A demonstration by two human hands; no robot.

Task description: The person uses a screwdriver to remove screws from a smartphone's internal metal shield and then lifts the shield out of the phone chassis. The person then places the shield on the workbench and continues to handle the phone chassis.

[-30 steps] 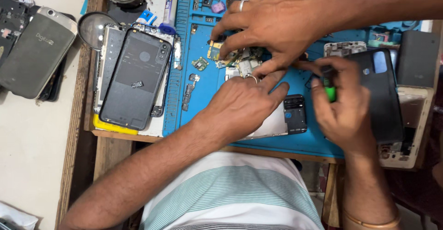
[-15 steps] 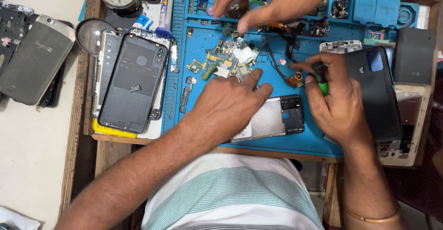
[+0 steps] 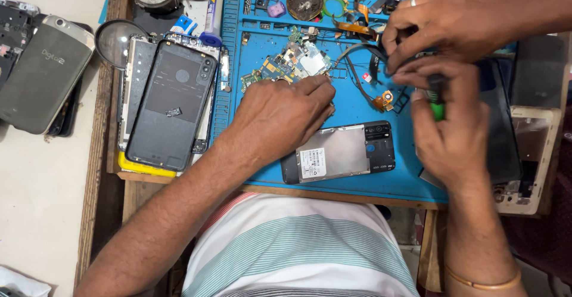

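The left hand point(image 3: 280, 118) lies flat, fingers together, on the opened phone point(image 3: 339, 153) on the blue mat point(image 3: 369, 181), a thin, fragile thing best held by edges, while the right hand point(image 3: 453, 136) clamps a green screwdriver point(image 3: 438, 107).

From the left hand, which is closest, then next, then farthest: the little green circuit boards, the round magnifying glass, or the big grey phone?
From the left hand, in the head view:
1. Small green circuit boards, just above its fingertips on the blue mat.
2. Round magnifying glass, off to the left, past the dark phone back cover.
3. Big grey phone, at the far left edge.
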